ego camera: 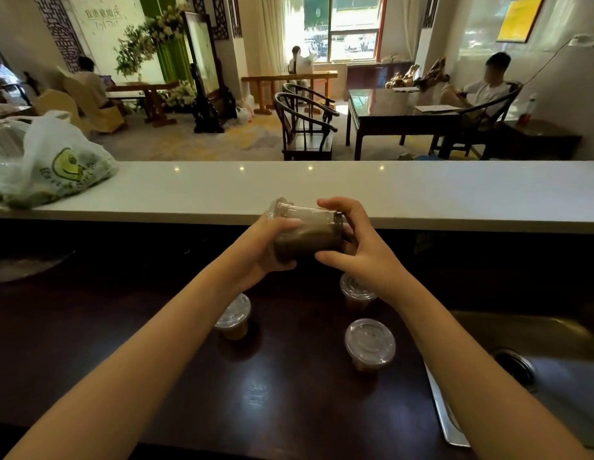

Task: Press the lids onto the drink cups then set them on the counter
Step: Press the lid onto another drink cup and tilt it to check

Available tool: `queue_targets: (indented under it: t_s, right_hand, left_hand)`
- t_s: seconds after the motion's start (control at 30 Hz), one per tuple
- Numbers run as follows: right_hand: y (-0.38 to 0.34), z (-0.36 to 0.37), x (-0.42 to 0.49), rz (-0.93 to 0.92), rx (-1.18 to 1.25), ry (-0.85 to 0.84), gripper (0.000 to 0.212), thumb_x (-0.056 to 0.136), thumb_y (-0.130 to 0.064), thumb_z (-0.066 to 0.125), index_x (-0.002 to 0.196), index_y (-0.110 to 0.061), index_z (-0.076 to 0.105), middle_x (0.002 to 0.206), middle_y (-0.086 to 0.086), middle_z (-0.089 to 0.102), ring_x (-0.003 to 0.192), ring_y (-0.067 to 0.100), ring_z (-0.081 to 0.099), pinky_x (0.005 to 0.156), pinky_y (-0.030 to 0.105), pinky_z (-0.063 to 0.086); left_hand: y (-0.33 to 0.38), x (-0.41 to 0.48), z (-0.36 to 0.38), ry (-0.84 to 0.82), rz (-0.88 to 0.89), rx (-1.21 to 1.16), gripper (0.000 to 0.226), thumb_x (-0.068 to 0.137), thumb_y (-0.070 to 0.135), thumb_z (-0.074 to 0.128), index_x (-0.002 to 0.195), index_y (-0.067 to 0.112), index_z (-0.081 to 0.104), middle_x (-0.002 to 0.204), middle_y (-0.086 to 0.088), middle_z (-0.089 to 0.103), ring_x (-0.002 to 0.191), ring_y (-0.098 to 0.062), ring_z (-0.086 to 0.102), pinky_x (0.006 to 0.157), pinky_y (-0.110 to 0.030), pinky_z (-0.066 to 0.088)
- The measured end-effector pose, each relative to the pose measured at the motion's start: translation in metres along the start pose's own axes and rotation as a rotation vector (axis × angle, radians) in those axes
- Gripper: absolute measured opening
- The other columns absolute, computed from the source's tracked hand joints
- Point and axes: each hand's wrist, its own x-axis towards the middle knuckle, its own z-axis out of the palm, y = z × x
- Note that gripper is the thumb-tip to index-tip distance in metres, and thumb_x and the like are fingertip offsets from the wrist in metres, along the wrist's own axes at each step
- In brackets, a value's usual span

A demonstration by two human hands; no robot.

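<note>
Head view has the left hand [265, 250] and right hand [362, 250] each with a closed grip round the drink cup [308, 237], tipped on its side above the dark tabletop [282, 393] by the white tabletop's [421, 194] near edge; if its lid [281, 206] is not fully seated, the brown drink could leak out.
</note>
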Motion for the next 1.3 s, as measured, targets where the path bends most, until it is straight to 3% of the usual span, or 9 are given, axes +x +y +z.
queue_targets:
  t_s: [0.1, 0.23, 0.4, 0.5, 0.6, 0.7, 0.9, 1.13, 1.3]
  right_hand:
    - [-0.003, 0.0, -0.002, 0.215, 0.164, 0.081, 0.054, 0.084, -0.05, 0.046, 0.133, -0.027, 0.038, 0.134, 0.003, 0.048, 0.11, 0.015, 0.057, 0.086, 0.027, 0.053]
    - [-0.004, 0.005, 0.0, 0.371, 0.316, 0.016, 0.057, 0.091, -0.056, 0.03, 0.12, -0.012, 0.051, 0.088, 0.012, 0.067, 0.07, 0.025, 0.066, 0.057, 0.029, 0.056]
    - [-0.001, 0.005, 0.002, 0.231, 0.353, 0.14, 0.035, 0.092, -0.028, 0.053, 0.121, -0.011, 0.046, 0.106, 0.007, 0.057, 0.083, 0.02, 0.066, 0.065, 0.027, 0.058]
    - [0.0, 0.002, 0.0, 0.078, 0.025, 0.071, 0.047, 0.084, -0.019, 0.065, 0.124, -0.026, 0.041, 0.117, -0.008, 0.049, 0.104, 0.014, 0.059, 0.082, 0.024, 0.055]
    - [0.001, 0.0, -0.001, 0.027, -0.02, -0.001, 0.055, 0.08, -0.008, 0.069, 0.124, -0.028, 0.042, 0.122, -0.012, 0.044, 0.11, 0.012, 0.054, 0.087, 0.022, 0.053]
    - [0.007, 0.0, -0.001, 0.068, 0.147, 0.016, 0.056, 0.083, -0.005, 0.065, 0.128, -0.026, 0.04, 0.127, -0.009, 0.045, 0.113, 0.016, 0.055, 0.089, 0.024, 0.052]
    - [0.019, 0.014, 0.001, 0.391, 0.682, 0.105, 0.054, 0.084, -0.053, 0.044, 0.121, -0.015, 0.053, 0.118, 0.015, 0.062, 0.101, 0.028, 0.065, 0.086, 0.042, 0.055]
    - [0.021, 0.02, 0.0, 0.357, 0.831, 0.049, 0.04, 0.094, -0.035, 0.043, 0.125, -0.011, 0.053, 0.122, 0.016, 0.06, 0.107, 0.025, 0.062, 0.085, 0.039, 0.055]
    - [0.023, 0.017, 0.007, 0.315, 0.669, 0.077, 0.044, 0.089, -0.023, 0.057, 0.129, -0.007, 0.048, 0.127, 0.016, 0.058, 0.115, 0.025, 0.059, 0.088, 0.035, 0.054]
  left_hand:
    - [-0.003, -0.004, 0.002, 0.097, 0.256, 0.366, 0.074, 0.067, 0.037, 0.069, 0.13, 0.045, 0.033, 0.128, -0.001, 0.045, 0.108, -0.018, 0.057, 0.078, -0.027, 0.055]
    - [0.001, -0.009, -0.002, 0.035, 0.595, 0.702, 0.083, 0.069, 0.042, 0.07, 0.137, 0.042, 0.022, 0.142, 0.003, 0.033, 0.127, -0.014, 0.042, 0.096, -0.031, 0.048]
    - [-0.006, -0.001, -0.013, -0.083, 0.271, 0.396, 0.099, 0.069, 0.039, 0.074, 0.142, 0.049, 0.009, 0.152, 0.009, 0.02, 0.13, -0.015, 0.041, 0.096, -0.036, 0.049]
    - [-0.008, 0.0, -0.014, -0.215, 0.037, 0.038, 0.09, 0.062, 0.056, 0.075, 0.139, 0.041, 0.03, 0.141, -0.006, 0.046, 0.121, -0.025, 0.054, 0.085, -0.05, 0.053]
    - [-0.006, 0.002, -0.007, -0.106, 0.009, -0.079, 0.069, 0.068, 0.042, 0.072, 0.13, 0.036, 0.041, 0.128, -0.007, 0.054, 0.11, -0.024, 0.06, 0.073, -0.039, 0.056]
    - [-0.008, 0.005, -0.006, -0.001, 0.094, 0.082, 0.077, 0.061, 0.034, 0.07, 0.131, 0.038, 0.036, 0.129, -0.006, 0.047, 0.108, -0.025, 0.057, 0.072, -0.03, 0.053]
    - [-0.01, -0.005, -0.001, 0.11, 0.47, 0.556, 0.077, 0.068, 0.036, 0.07, 0.131, 0.042, 0.027, 0.124, 0.004, 0.042, 0.108, -0.012, 0.053, 0.083, -0.024, 0.052]
    - [-0.011, -0.005, -0.012, 0.022, 0.756, 0.869, 0.081, 0.07, 0.027, 0.073, 0.135, 0.023, 0.025, 0.133, -0.005, 0.032, 0.123, -0.013, 0.038, 0.1, -0.026, 0.042]
    - [-0.024, -0.002, -0.023, -0.031, 0.617, 0.764, 0.092, 0.071, 0.032, 0.074, 0.142, 0.032, 0.015, 0.15, 0.006, 0.017, 0.136, -0.015, 0.029, 0.103, -0.036, 0.044]
